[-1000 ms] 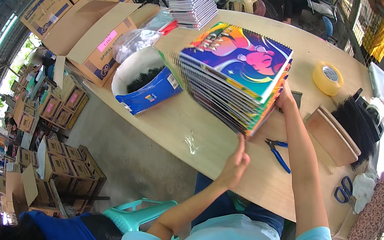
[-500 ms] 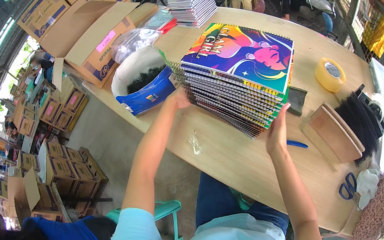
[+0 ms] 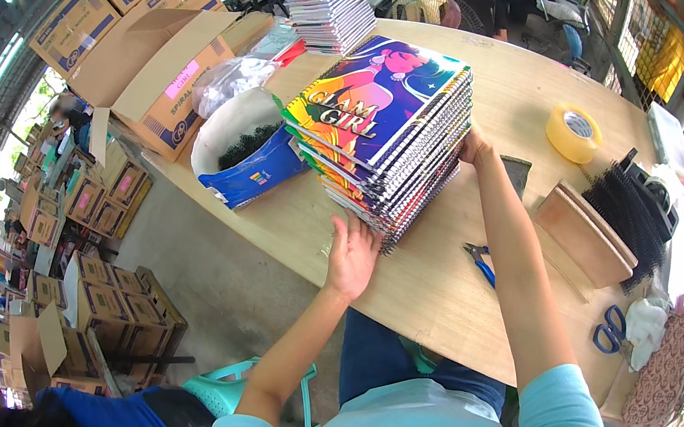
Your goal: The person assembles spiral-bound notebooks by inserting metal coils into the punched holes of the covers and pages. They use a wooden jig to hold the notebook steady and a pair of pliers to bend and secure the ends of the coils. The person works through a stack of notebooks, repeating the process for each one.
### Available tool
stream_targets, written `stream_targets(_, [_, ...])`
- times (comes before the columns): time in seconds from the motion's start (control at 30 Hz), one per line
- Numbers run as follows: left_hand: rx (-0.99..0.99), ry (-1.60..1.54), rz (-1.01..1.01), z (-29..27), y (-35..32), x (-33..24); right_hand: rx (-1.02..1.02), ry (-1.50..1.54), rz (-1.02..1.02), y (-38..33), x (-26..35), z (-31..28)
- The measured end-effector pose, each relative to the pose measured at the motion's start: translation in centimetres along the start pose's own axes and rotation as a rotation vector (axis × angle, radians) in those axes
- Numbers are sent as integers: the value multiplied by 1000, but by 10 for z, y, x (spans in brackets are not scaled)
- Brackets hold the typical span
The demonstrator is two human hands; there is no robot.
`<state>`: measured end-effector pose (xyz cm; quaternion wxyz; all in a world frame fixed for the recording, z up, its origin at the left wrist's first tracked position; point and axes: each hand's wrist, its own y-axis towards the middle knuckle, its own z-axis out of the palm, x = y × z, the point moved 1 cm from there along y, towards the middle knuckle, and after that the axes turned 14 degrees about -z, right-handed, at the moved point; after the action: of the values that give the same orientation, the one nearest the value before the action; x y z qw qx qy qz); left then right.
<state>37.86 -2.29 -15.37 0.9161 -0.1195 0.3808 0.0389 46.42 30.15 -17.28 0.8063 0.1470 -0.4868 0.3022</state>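
A tall stack of spiral notebooks with a colourful illustrated cover stands on the wooden table, its coil bindings facing right. Against its near lower edge, my left hand is turned palm up, fingers stretched out and thumb apart, the fingertips touching the lowest notebooks. My right hand grips the stack at its far right side, with the fingers partly hidden behind the coils. Left of the stack, a blue and white tub holds black coils. Blue-handled cutting pliers lie beneath my right forearm.
Yellowish tape, a wooden block, black coils and scissors lie on the right. Another notebook stack stands at the back. An open cardboard box is beside the table's left edge. A dark flat piece lies near my right wrist.
The notebook stack has turned counterclockwise, its coils swinging from the near side to the right. My left hand moved right and nearer; my right hand moved farther away. The pliers are more exposed.
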Motion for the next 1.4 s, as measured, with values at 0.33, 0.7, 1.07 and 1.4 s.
stream_targets(0.33, [74, 376, -33, -112, 109, -117, -608, -379, -634, -173, -60, 129])
stream_targets(0.7, [-17, 362, -200, -133, 171, -140, -743, -564, -793, -161, -105, 175])
stream_targets(1.07, [661, 231, -158, -53, 169, -176, -577, -506, -1069, -158, -11, 167])
stream_targets(1.4, [467, 384, -74, -23, 156, -202, -644, -765, -1036, -151, -6, 170])
